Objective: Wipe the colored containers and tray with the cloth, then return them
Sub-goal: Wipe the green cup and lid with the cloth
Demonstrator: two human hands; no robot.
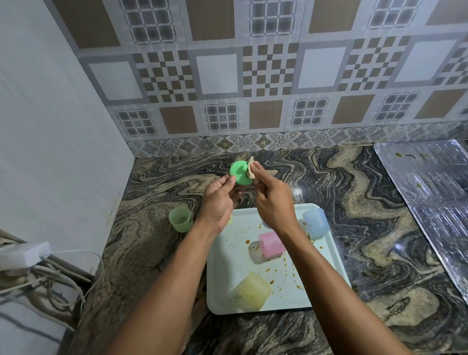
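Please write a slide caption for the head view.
Left hand holds green lid; right hand rubs it with cloth behind stained tray.

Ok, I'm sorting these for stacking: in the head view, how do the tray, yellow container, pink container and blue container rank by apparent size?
1. tray, clearly largest.
2. yellow container, though it lies nearest the camera, so unsure.
3. pink container and blue container look alike; not ranked.

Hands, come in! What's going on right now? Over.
Left hand holds green lid; right hand pinches cloth against it. Tray stained, pink container lying on it. Nothing blocking.
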